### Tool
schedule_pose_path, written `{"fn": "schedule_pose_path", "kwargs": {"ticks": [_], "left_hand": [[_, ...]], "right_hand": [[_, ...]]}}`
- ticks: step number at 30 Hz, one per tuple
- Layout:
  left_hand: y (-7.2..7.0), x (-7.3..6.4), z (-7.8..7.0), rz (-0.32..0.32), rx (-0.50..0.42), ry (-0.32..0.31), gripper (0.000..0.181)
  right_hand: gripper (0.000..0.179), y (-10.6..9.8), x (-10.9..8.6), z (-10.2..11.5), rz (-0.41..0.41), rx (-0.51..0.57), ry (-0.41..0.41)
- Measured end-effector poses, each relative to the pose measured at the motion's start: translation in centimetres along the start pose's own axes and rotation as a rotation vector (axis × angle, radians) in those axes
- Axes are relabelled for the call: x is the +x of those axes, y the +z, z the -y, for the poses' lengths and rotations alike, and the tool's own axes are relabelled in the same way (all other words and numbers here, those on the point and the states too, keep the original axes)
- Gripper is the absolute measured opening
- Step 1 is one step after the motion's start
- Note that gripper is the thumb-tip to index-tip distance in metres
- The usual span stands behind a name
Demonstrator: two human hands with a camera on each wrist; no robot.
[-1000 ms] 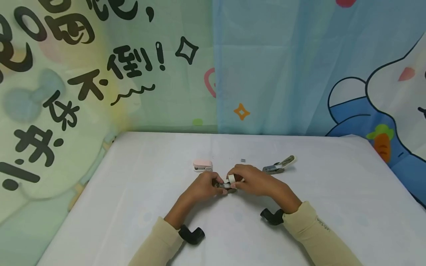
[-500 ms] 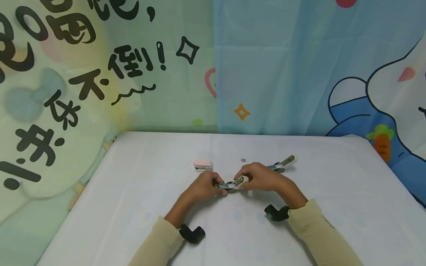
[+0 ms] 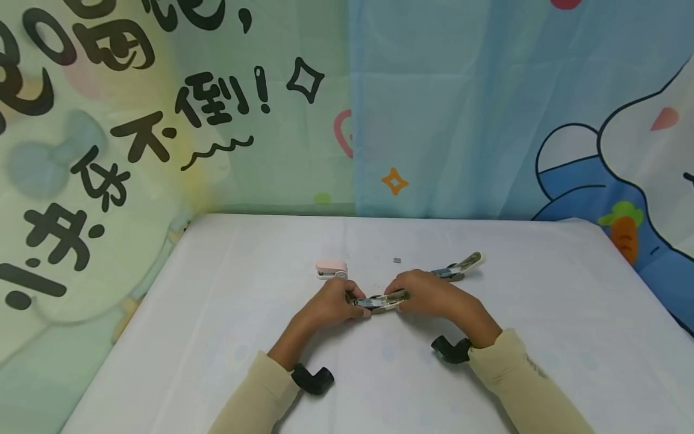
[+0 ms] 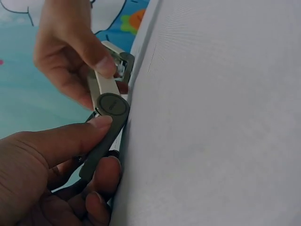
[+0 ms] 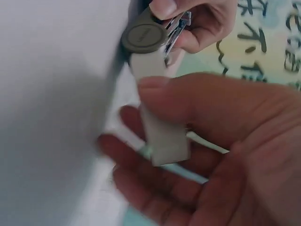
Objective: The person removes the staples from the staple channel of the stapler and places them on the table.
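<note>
A grey-green and cream stapler [image 3: 382, 302] lies opened out between both hands, its metal magazine showing, low over the table. My left hand [image 3: 335, 302] pinches the grey end, with the thumb beside the round hinge [image 4: 113, 104] in the left wrist view. My right hand [image 3: 431, 298] holds the cream cover [image 5: 162, 129], thumb on top and fingers beneath it, in the right wrist view. The cover swings away from the hinge toward the right, its open inner side facing up in the head view.
Behind my left hand stands a small pink stapler [image 3: 331, 269]. Another opened stapler [image 3: 458, 267] lies just beyond my right hand. A small grey strip, like staples [image 3: 397, 260], sits farther back on the white-covered table [image 3: 244, 271]. A printed curtain hangs behind.
My right hand has moved right and swung the stapler's cover from raised to tilted, then down nearly flat. My left hand has kept its place and grip.
</note>
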State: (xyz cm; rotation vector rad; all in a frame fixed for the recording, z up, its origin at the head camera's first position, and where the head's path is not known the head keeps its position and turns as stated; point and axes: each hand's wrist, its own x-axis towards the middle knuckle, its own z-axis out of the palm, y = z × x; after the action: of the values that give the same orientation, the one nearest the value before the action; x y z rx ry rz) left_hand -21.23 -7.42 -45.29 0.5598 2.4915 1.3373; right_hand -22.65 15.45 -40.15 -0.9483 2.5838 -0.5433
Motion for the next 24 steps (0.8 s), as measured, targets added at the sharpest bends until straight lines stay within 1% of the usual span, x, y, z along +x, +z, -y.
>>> {"fn": "schedule_pose_path", "kwargs": {"ticks": [2, 3, 5, 7, 9, 11, 12, 13, 14, 16, 19, 21, 24], "left_hand": [[0.0, 0.0, 0.0, -0.005, 0.007, 0.01, 0.018], [-0.1, 0.0, 0.1, -0.006, 0.009, 0.014, 0.018], [-0.1, 0.0, 0.1, -0.003, -0.001, 0.022, 0.018], [-0.1, 0.0, 0.2, 0.003, -0.019, 0.024, 0.018], [-0.1, 0.0, 0.2, 0.008, -0.028, 0.027, 0.015], [-0.1, 0.0, 0.3, 0.012, -0.022, 0.025, 0.013], [-0.1, 0.1, 0.3, 0.012, -0.015, 0.026, 0.012], [-0.1, 0.1, 0.3, 0.01, -0.006, 0.029, 0.012], [-0.1, 0.2, 0.4, 0.008, 0.007, 0.034, 0.012], [0.0, 0.3, 0.4, 0.004, 0.024, 0.039, 0.012], [0.0, 0.3, 0.5, 0.0, 0.023, 0.038, 0.015], [0.0, 0.3, 0.4, -0.002, 0.02, 0.025, 0.016], [0.0, 0.2, 0.3, -0.006, 0.008, 0.015, 0.016]], "right_hand": [[0.03, -0.2, -0.3, 1.0, -0.038, -0.087, 0.005], [0.032, -0.2, -0.4, 1.6, -0.072, -0.127, -0.009], [0.034, -0.1, -0.7, 2.5, -0.172, -0.178, -0.065], [0.032, 0.3, -0.7, 3.3, -0.279, -0.172, -0.156], [0.025, 0.9, -0.4, 3.9, -0.341, -0.133, -0.251], [0.02, 1.6, 0.0, 4.2, -0.35, -0.089, -0.313], [0.018, 2.0, 0.2, 4.4, -0.341, -0.065, -0.321], [0.017, 2.3, 0.4, 4.4, -0.331, -0.049, -0.31], [0.017, 2.6, 0.5, 4.5, -0.323, -0.036, -0.282], [0.013, 3.1, 0.7, 4.5, -0.316, -0.039, -0.206], [0.006, 3.5, 0.9, 4.5, -0.306, -0.043, -0.085], [0.004, 3.6, 1.0, 4.6, -0.295, -0.042, -0.044], [0.004, 3.6, 1.1, 4.7, -0.275, -0.038, -0.015]]}}
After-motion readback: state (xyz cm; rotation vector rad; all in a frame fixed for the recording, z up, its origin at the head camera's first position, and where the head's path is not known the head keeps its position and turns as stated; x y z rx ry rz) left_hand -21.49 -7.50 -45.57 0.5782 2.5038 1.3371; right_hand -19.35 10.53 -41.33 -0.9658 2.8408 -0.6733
